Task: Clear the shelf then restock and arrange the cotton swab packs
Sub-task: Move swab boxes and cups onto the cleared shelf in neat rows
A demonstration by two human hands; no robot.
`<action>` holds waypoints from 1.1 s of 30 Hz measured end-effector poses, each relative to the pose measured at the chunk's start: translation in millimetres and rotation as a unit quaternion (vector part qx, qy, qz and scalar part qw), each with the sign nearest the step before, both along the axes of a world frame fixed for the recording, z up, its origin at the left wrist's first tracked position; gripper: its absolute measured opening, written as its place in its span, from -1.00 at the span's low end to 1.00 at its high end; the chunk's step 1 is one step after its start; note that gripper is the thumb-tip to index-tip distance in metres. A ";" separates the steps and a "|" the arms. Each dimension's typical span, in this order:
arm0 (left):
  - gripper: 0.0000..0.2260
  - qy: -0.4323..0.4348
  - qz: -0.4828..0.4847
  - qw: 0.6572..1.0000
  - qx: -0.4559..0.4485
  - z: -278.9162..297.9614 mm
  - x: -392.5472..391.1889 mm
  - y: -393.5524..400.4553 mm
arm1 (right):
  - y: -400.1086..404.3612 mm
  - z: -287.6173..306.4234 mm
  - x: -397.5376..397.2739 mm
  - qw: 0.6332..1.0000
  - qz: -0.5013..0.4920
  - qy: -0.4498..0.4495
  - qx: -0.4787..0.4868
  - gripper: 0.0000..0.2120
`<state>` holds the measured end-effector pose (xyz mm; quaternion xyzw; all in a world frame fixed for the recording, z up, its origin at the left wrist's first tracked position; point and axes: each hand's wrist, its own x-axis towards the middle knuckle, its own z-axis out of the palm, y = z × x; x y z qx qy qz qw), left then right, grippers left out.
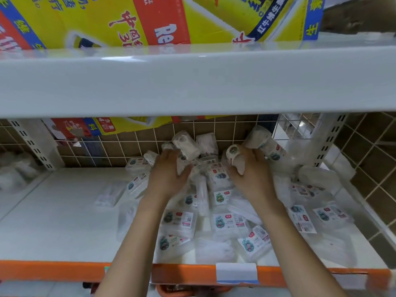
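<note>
Several clear cotton swab packs [229,224] with printed labels lie in a loose heap on the white shelf [60,221], right of its middle. Round swab tubs [186,144] are piled at the back against the wire grid. My left hand [169,172] rests on the pile with its fingers around packs at the back. My right hand [248,170] grips a round swab tub [234,156] and touches another one behind it. One flat pack [109,195] lies apart to the left.
An upper white shelf [192,82] overhangs closely and carries yellow and red cartons [128,20]. A wire grid back [96,148] and slotted uprights [330,138] bound the bay. The orange front rail [53,270] bears a price tag holder [236,273].
</note>
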<state>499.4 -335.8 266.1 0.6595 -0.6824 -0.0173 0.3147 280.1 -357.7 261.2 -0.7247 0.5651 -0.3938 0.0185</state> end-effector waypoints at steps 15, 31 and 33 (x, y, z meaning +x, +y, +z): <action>-0.01 -0.011 0.136 0.984 0.114 57.3 -20.0 -82.4 | 61.0 -22.2 -18.6 0.993 -0.013 -0.116 -0.016 -0.52; -0.31 0.133 0.097 0.986 0.027 33.3 -47.0 -40.2 | 70.6 -23.7 -26.4 0.991 0.022 -0.133 -0.005 -0.54; -0.35 0.161 0.104 0.981 -0.017 30.4 -45.3 -25.7 | 69.2 -22.6 -25.9 0.990 0.029 -0.135 0.000 -0.54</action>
